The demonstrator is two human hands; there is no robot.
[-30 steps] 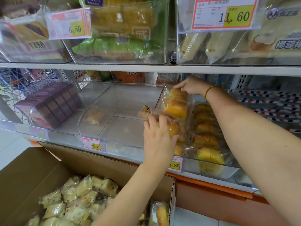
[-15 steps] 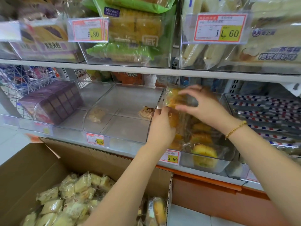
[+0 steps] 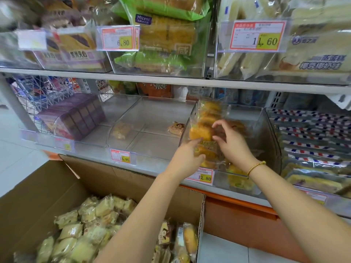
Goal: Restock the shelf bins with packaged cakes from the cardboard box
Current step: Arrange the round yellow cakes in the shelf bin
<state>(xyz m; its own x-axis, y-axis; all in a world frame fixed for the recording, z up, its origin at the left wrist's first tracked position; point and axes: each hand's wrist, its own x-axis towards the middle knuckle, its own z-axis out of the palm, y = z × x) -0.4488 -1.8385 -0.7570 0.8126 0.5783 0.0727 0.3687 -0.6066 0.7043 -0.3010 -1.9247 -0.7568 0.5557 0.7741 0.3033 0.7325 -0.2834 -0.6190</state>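
Grip, left hand (image 3: 187, 158): clamped round the lower end of a clear-wrapped pack of round yellow cakes (image 3: 204, 128), thumb in front, fingers up its left side.
Grip, right hand (image 3: 234, 144): thumb and forefinger curled in and pinching the pack's right edge; motion blur softens the contact.
Pack position: upright against the left wall of a clear plastic shelf bin (image 3: 270, 137), above a red-and-yellow price tag (image 3: 202, 177) reading 12.80.
Bin contents: more yellow cakes lie low at the front, mostly hidden behind both hands; their count cannot be told.
Next bin left: a neighbouring clear bin (image 3: 152, 111) holds 1 small wrapped cake (image 3: 175, 128) near its right wall.
Box: a brown cardboard box (image 3: 47, 186) sits below the shelf with pale yellow wrapped cakes (image 3: 85, 224) inside. Its near side is cut off at the bottom edge, and the left forearm covers part.
Wrist: a gold bead bracelet (image 3: 255, 167) on the right wrist.
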